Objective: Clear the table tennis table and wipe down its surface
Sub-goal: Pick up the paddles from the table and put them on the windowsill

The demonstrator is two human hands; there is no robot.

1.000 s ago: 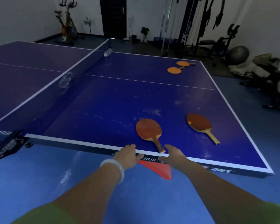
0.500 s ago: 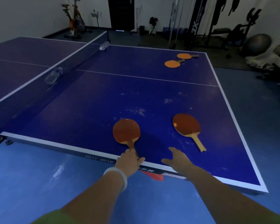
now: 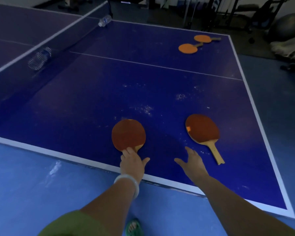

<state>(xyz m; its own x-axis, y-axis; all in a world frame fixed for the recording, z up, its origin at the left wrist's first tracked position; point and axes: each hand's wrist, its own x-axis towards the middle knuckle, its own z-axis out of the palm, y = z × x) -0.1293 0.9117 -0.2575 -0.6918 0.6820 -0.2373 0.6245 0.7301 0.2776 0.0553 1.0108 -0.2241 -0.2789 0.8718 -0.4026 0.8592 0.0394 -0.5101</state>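
Observation:
The blue table tennis table (image 3: 75, 158) carries dusty white specks (image 3: 143, 109) near its middle. A dark red paddle (image 3: 128, 134) lies flat close to the near edge. My left hand (image 3: 132, 161) rests on its handle, which is hidden beneath it, with the thumb spread out to the right. A second dark red paddle (image 3: 202, 128) with a pale wooden handle lies to the right. My right hand (image 3: 192, 162) hovers open with spread fingers just left of that handle, not touching it. Two orange paddles (image 3: 187, 48) lie at the far right corner.
The net (image 3: 58, 36) crosses the table at the left. One clear plastic bottle (image 3: 39, 58) lies against it and another bottle (image 3: 105, 20) at its far end. Gym machines and a grey exercise ball (image 3: 286, 26) stand beyond the table. My foot in a green sandal (image 3: 134, 226) is on the blue floor.
Both hands left the table's near edge and moved forward over the surface. The left hand came down on the near paddle's handle; the right hand spread open toward the right paddle.

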